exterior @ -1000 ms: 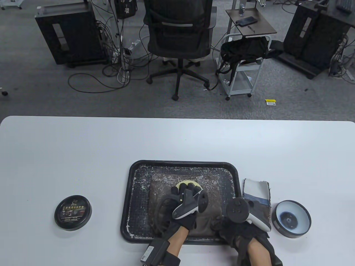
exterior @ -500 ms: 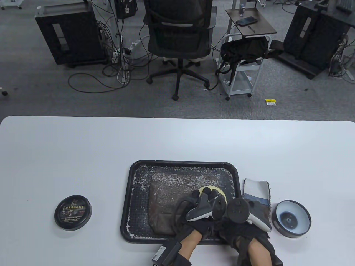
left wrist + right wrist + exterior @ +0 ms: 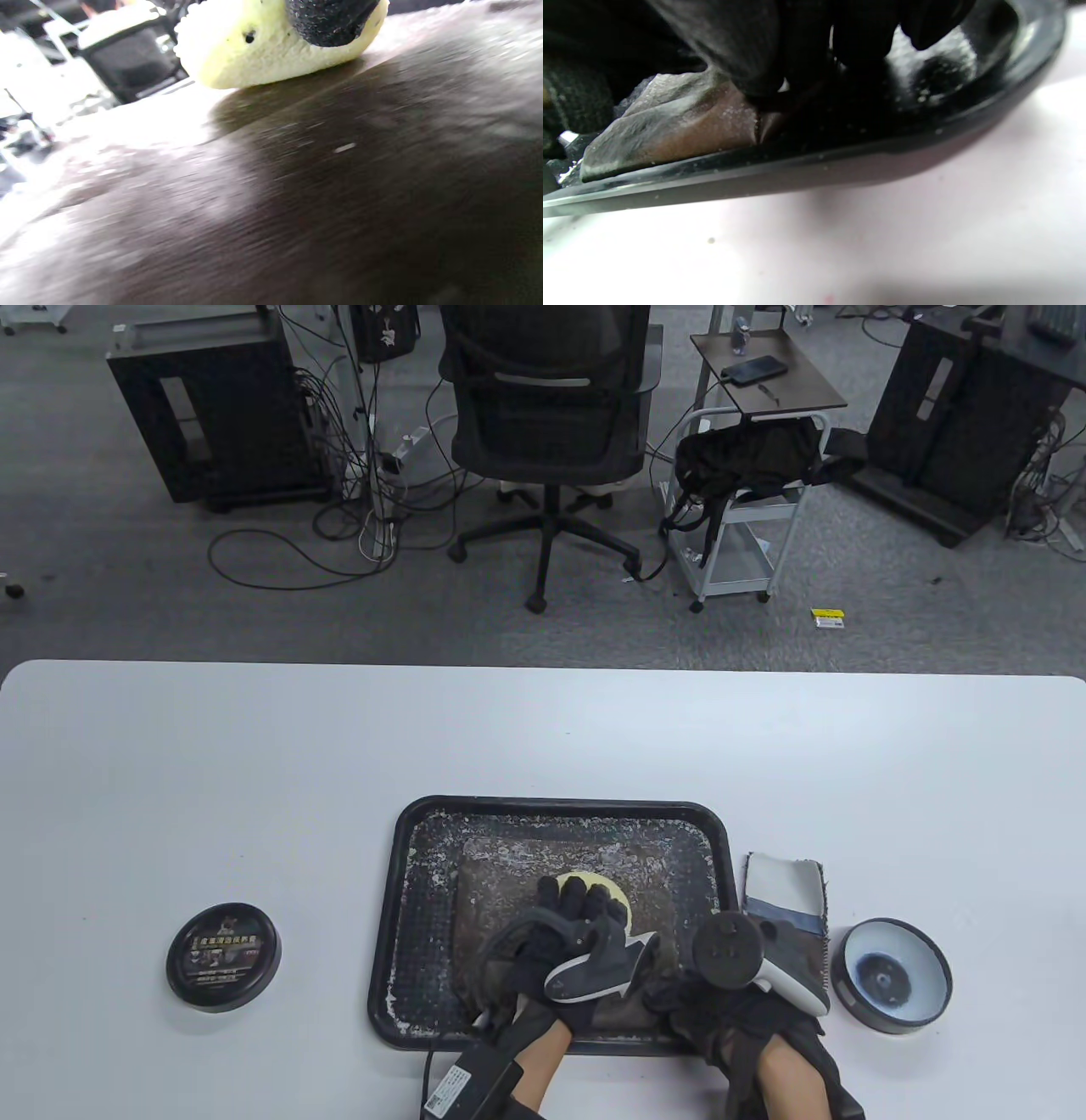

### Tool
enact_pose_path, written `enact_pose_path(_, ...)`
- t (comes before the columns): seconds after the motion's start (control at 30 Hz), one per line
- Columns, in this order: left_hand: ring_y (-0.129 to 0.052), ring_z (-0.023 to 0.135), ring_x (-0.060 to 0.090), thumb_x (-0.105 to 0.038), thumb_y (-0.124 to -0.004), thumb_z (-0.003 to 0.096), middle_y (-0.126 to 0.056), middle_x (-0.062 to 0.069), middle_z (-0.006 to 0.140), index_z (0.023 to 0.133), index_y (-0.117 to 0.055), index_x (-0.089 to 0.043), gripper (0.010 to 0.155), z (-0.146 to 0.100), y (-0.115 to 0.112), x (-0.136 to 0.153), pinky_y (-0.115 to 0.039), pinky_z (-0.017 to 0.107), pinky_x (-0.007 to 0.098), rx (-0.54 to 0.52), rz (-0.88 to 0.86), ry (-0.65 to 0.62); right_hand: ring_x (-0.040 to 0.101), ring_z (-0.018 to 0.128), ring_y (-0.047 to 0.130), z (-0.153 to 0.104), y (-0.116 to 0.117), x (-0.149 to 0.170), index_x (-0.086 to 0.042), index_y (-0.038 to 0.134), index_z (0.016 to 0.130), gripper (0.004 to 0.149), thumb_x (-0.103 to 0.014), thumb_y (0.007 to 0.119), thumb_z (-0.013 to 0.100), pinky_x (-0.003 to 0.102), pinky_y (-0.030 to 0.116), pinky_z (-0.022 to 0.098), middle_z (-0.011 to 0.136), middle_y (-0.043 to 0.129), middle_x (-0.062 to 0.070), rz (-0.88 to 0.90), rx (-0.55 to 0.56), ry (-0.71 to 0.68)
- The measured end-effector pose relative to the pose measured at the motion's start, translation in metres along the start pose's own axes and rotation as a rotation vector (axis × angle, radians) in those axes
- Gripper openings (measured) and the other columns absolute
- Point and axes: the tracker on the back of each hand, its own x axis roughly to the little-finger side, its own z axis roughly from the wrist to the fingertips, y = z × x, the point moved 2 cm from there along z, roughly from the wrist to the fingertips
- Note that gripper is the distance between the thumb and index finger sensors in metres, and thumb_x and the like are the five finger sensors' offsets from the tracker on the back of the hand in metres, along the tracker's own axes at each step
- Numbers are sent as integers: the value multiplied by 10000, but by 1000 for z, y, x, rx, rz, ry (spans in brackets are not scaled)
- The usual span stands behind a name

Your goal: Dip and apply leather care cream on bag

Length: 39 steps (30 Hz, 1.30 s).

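- Our left hand (image 3: 567, 937) presses the yellow sponge (image 3: 604, 887) down on the brown leather bag (image 3: 509, 891); the fingers lie over the sponge's top, and in the left wrist view a fingertip (image 3: 331, 19) sinks into the foam.
- The bag lies flat in the black tray (image 3: 407, 916), directly under that hand and reaching out beyond its fingertips.
- Our right hand (image 3: 721, 1005) is at the tray's near corner, just to the right of the left hand. In the right wrist view its fingers (image 3: 746, 46) come down on the bag's edge; whether they pinch it or only press it we cannot tell.
- The open cream tin (image 3: 891, 976) sits on the counter well out to the right of the right hand, past a folded cloth (image 3: 785, 891); its lid (image 3: 223, 957) lies far to the left of the left hand.
- To do this step well, we judge the sponge should stay flat, with even pressure and overlapping strokes, while the right hand keeps the bag from sliding.
- The far strip of the bag looks flecked with white, so we should work it there too.
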Motion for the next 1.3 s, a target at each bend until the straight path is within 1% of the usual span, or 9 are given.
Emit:
enact_pose_path(0.2,-663,1115,158,-380,-710,557,-627,-137,1178,1078,-548,-430,548,-3,-8,25,-549,835,484,122,11,159,360,915,688,0,0,-2,-230,854,870,482,-242,789,392,578,614,657,959,768,64,-13,10,9)
enact_pose_path(0.3,-669,1111,166,-376,-711,558,-619,-133,1178,1076,-550,-426,545,-7,-14,42,-554,834,476,270,-10,378,356,915,688,0,1,-1,-232,857,867,480,-243,788,393,578,612,658,960,768,61,-10,10,10)
enact_pose_path(0.33,-665,1111,166,-377,-708,560,-605,-139,1180,1077,-536,-432,547,-7,-15,44,-557,832,473,293,-15,390,355,915,688,0,1,-1,-233,856,868,480,-243,788,393,578,613,657,959,770,61,-9,9,9)
enact_pose_path(0.5,-686,1099,173,-370,-712,560,-626,-107,1172,1080,-551,-401,545,-11,-19,55,-569,826,467,330,25,517,353,915,687,0,1,-2,-233,857,867,479,-243,788,393,578,613,657,961,769,57,-5,7,5)
enact_pose_path(0.67,-719,1082,189,-370,-716,559,-647,-69,1163,1084,-558,-367,548,-14,-19,53,-596,814,466,358,86,575,353,915,688,0,1,-2,-232,859,866,478,-242,789,393,578,612,657,959,771,58,-1,4,6)
enact_pose_path(0.83,-721,1079,200,-369,-725,552,-657,-66,1158,1075,-583,-364,542,-10,-18,46,-599,819,449,302,105,457,357,915,683,0,1,-2,-226,856,870,482,-242,788,394,578,612,658,960,768,63,-2,-1,3)
enact_pose_path(0.93,-715,1079,199,-369,-719,553,-654,-71,1159,1074,-582,-369,539,-8,-16,42,-601,817,446,246,-12,387,358,914,685,1,1,-2,-226,856,869,481,-242,788,393,576,614,656,959,768,65,-1,1,2)
enact_pose_path(1.1,-706,1083,196,-375,-713,555,-638,-75,1163,1078,-560,-376,545,-6,-7,19,-602,817,445,133,-159,257,361,912,684,1,1,-2,-224,858,869,482,-242,788,393,575,615,656,958,770,65,5,1,1)
enact_pose_path(1.3,-648,1105,181,-380,-711,561,-598,-101,1178,1082,-543,-396,547,-1,-1,-3,-602,814,467,43,-392,41,364,910,688,1,1,-3,-220,859,868,482,-242,788,392,576,615,656,956,771,71,2,0,0)
